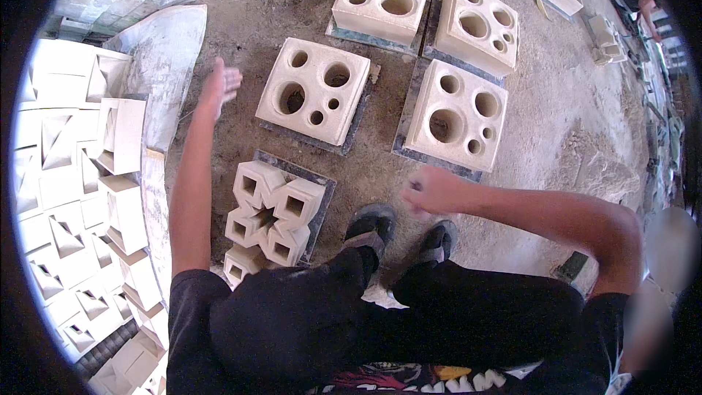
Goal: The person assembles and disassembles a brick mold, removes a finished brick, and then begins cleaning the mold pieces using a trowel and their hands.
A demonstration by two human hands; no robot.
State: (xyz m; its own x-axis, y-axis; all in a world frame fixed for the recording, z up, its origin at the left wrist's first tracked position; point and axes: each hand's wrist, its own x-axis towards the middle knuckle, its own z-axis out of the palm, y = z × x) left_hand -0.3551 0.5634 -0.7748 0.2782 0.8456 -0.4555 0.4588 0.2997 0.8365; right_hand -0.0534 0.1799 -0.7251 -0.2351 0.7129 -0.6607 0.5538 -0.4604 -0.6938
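Note:
My left hand (221, 88) hangs in the air with its fingers stretched out, holding nothing. It is nearest to a cream square block with round holes (314, 91), which lies on a dark board just to its right. My right hand (434, 190) is closed in front of my body, above my feet. A small dark spot shows at its fingers, too small to make out. Beyond it sits another block with round holes (466, 91) on a dark board. Neither hand touches a block.
Two more round-holed blocks (382, 1) (479, 27) stand farther off on boards. A star-shaped block (252, 212) lies near my left leg, with part of another below it. Stacked pale blocks (66, 175) line the left side. At the far right is another person's hand (646, 4).

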